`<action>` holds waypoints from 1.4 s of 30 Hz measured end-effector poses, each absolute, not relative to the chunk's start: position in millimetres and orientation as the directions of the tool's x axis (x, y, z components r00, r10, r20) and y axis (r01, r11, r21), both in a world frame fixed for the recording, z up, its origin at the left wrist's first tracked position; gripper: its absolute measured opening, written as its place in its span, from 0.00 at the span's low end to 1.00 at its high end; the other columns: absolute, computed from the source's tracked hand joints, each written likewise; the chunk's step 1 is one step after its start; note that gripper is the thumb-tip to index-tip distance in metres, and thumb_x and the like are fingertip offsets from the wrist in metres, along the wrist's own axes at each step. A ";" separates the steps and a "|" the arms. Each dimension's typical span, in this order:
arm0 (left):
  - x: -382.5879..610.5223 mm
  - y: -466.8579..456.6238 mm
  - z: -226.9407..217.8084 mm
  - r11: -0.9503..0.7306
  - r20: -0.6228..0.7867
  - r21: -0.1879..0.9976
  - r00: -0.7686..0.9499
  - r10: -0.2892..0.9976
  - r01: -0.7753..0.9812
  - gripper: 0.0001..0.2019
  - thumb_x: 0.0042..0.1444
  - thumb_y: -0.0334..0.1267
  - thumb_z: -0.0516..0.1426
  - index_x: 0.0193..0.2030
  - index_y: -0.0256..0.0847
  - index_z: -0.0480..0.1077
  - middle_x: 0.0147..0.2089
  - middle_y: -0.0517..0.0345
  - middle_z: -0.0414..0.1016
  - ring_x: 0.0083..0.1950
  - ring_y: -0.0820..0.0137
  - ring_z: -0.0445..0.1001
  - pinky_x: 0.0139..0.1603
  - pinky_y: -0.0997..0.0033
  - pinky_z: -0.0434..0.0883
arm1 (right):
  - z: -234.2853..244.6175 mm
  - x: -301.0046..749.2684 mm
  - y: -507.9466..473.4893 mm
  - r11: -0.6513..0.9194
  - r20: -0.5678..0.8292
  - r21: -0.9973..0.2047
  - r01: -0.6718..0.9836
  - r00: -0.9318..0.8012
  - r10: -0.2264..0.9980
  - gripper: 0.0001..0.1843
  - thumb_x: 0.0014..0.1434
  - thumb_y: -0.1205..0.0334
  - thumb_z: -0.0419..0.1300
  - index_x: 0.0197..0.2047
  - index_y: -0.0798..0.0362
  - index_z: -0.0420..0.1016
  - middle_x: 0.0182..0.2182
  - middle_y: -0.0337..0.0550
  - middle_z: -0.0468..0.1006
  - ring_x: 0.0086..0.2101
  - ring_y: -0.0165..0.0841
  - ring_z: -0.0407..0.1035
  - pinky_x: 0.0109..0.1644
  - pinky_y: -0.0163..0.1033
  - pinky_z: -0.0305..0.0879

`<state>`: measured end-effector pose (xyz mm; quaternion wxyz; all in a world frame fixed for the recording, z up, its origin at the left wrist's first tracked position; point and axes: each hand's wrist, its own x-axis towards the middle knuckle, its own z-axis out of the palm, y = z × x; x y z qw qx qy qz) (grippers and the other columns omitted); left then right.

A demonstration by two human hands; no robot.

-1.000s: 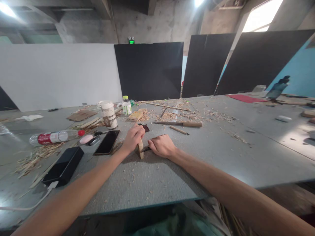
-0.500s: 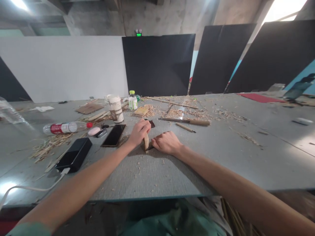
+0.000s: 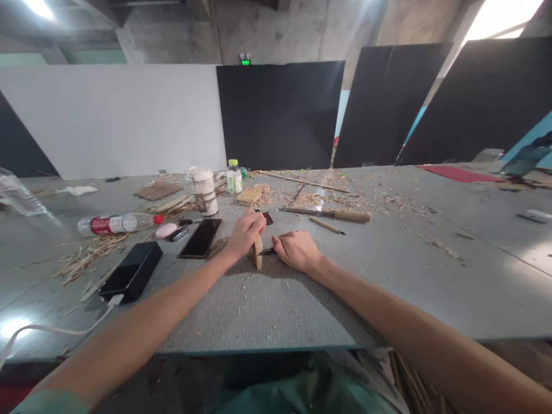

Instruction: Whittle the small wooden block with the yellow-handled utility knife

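Near the middle of the table, my left hand (image 3: 245,233) is closed on the top of a small piece of wood (image 3: 257,253), which stands on its edge. Just to the right, my right hand (image 3: 297,249) is wrapped round a carving knife (image 3: 268,251). Only a short dark blade shows, pointing left at the wood's face; the handle is hidden in my fist. A small dark red-brown object (image 3: 268,217) lies behind my left fingers, partly covered.
A phone (image 3: 200,238), a black power bank (image 3: 131,271) with a white cable and a fallen bottle (image 3: 117,223) lie left. Behind stand a paper cup (image 3: 203,192) and a small bottle (image 3: 234,177). A long wooden-handled tool (image 3: 326,214) and a thin carving tool (image 3: 326,225) lie beyond my right hand.
My right hand has drawn slightly to the right, showing more dark blade between fist and wood. My left hand keeps its hold, with the wood turned a little.
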<state>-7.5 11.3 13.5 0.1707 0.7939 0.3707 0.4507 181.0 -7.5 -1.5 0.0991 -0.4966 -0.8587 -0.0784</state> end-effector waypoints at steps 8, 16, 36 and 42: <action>-8.7 10.0 14.1 -0.680 0.585 0.589 0.350 0.731 0.436 0.19 0.70 0.42 0.44 0.25 0.45 0.54 0.29 0.55 0.64 0.37 0.63 0.63 0.45 0.60 0.60 | -1.4 184.2 -6.7 0.593 0.233 0.064 0.803 -0.590 0.774 0.28 0.77 0.56 0.48 0.37 0.55 0.87 0.37 0.52 0.87 0.33 0.36 0.78 0.35 0.39 0.53; -8.8 11.4 13.2 -0.658 0.562 0.610 0.344 0.752 0.442 0.20 0.70 0.47 0.44 0.24 0.47 0.54 0.29 0.54 0.65 0.39 0.60 0.64 0.47 0.57 0.62 | -0.1 185.2 -7.0 0.548 0.280 -0.022 0.836 -0.521 0.806 0.28 0.78 0.59 0.47 0.38 0.55 0.87 0.37 0.50 0.87 0.34 0.35 0.78 0.35 0.40 0.51; -8.2 10.8 12.6 -0.672 0.591 0.599 0.326 0.738 0.435 0.19 0.69 0.41 0.45 0.24 0.45 0.56 0.28 0.56 0.66 0.38 0.62 0.66 0.45 0.62 0.62 | -3.9 183.3 -7.3 0.536 0.287 -0.008 0.844 -0.512 0.810 0.29 0.77 0.57 0.47 0.37 0.55 0.88 0.38 0.50 0.88 0.32 0.34 0.78 0.34 0.39 0.53; -7.9 9.9 13.5 -0.663 0.578 0.605 0.330 0.746 0.441 0.18 0.68 0.42 0.45 0.25 0.45 0.55 0.28 0.56 0.65 0.38 0.61 0.64 0.46 0.59 0.62 | -0.9 184.1 -11.4 0.537 0.267 0.041 0.843 -0.527 0.807 0.31 0.79 0.55 0.46 0.39 0.53 0.89 0.39 0.51 0.88 0.34 0.37 0.81 0.35 0.39 0.57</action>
